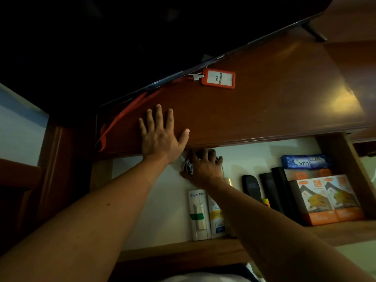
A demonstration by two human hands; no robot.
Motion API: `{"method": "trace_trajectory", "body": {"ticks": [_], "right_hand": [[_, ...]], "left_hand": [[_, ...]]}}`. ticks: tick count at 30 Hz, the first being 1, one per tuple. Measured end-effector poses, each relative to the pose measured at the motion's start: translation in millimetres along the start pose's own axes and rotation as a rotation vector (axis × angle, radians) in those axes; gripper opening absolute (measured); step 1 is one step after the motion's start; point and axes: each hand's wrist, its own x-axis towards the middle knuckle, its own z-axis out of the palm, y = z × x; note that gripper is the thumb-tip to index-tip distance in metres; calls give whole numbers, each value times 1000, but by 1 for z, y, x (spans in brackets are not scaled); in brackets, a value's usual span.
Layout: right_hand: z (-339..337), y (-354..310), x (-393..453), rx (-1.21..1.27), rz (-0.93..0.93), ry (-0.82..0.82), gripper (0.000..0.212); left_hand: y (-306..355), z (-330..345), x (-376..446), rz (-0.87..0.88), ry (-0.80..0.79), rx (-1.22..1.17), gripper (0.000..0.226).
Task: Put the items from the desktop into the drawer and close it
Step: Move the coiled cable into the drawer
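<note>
a person's left hand lies spread flat on the bench, apparently for support, while the right hand closes its grip on a dark bundle inside the open drawer; an orange badge remains on the bench

A dim bedroom or lodging room, I'd say: a television stands on a wooden surface, soap packets (toiletries) fill its open drawer.
</note>
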Motion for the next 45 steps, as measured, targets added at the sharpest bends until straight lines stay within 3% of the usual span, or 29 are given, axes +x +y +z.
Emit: {"method": "trace_trajectory", "body": {"ticks": [4,8,16,23,33,42,45], "right_hand": [[-7,3,-4,48,-2,29,94],[-17,10,-17,68,1,120,77],[-34,27,-58,25,-143,358,47],[-68,43,-48,126,-232,680,16],[-161,73,47,161,-122,536,38],[-186,97,128,228,-107,311,58],[-188,101,129,200,-104,310,64]], "left_hand": [[0,0,0,-2,-3,-7,87],[0,0,0,3,-5,-16,87],[0,-1,-1,2,-38,-41,89],[9,-9,8,-47,-117,-46,89],[59,-7,55,8,-136,-73,79],[59,3,55,-18,-91,-41,80],[59,2,54,-17,-67,-56,81]]}}
